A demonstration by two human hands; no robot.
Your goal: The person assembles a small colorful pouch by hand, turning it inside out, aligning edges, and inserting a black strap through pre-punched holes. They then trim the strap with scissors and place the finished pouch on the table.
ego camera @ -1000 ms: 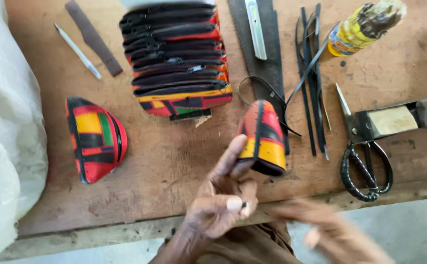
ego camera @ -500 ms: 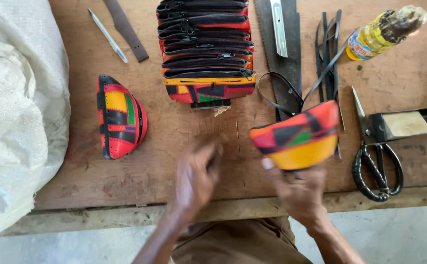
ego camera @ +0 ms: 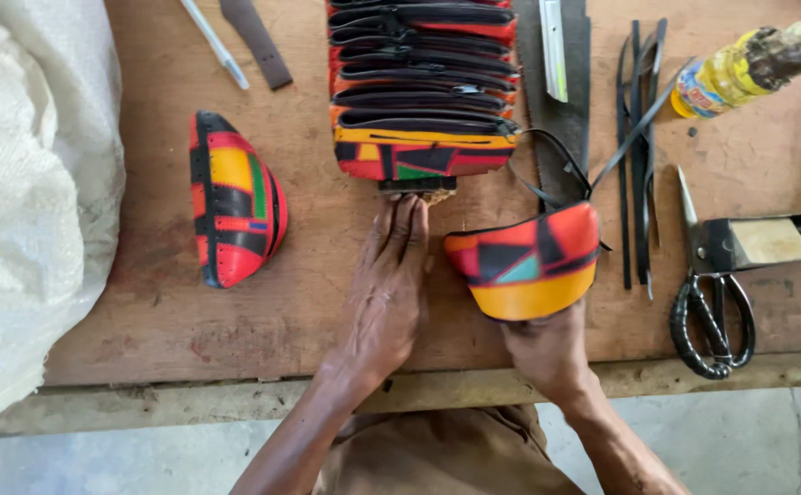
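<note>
The right hand (ego camera: 547,353) grips a colourful pouch (ego camera: 524,266) near the table's (ego camera: 190,335) front edge, lifted for view. The left hand (ego camera: 387,293) lies flat and empty, fingertips touching a small brush (ego camera: 417,187) beside the pouch stack (ego camera: 423,87)

Layout around the stack of pouches (ego camera: 423,87)

A single pouch (ego camera: 234,198) is lying to its left, scissors (ego camera: 714,293) far right, a held pouch (ego camera: 524,261) just below-right.

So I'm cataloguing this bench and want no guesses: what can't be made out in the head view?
- Small object at the left hand's fingertips: mostly under the stack of pouches.
- Stack's far end: cut off by the top edge.
- Right hand: its fingers are hidden behind the patterned pouch.
- White sack: cut off at the left edge, contents unseen.
- Bottle: its cap end is too grimy to make out.
</note>
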